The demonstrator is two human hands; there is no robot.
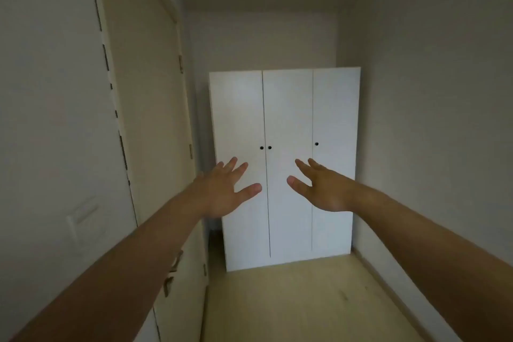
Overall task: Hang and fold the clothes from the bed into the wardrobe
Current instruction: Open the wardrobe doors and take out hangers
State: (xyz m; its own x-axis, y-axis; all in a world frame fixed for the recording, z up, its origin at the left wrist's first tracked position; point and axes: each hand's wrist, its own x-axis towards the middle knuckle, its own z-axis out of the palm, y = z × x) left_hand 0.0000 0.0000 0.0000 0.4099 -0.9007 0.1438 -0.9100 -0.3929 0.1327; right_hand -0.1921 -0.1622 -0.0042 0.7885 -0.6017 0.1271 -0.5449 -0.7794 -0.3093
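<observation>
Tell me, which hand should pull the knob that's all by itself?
Probably the right hand: its fingers point up just under the lone knob on the closed wardrobe. The left hand sits under the paired knobs instead.

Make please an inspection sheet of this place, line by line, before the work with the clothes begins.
Surface: pale wooden floor, bare in front of the wardrobe.
Job's things: white wardrobe at the far wall, all three doors shut, three dark knobs; clothes and bed not in view.
Clutter: nothing seen.
Hands: left hand and right hand stretched forward toward the wardrobe, fingers spread, holding nothing.
Cables: nothing seen.
Surroundings: narrow space with plain walls; room door on the left; wall switch near it.
</observation>
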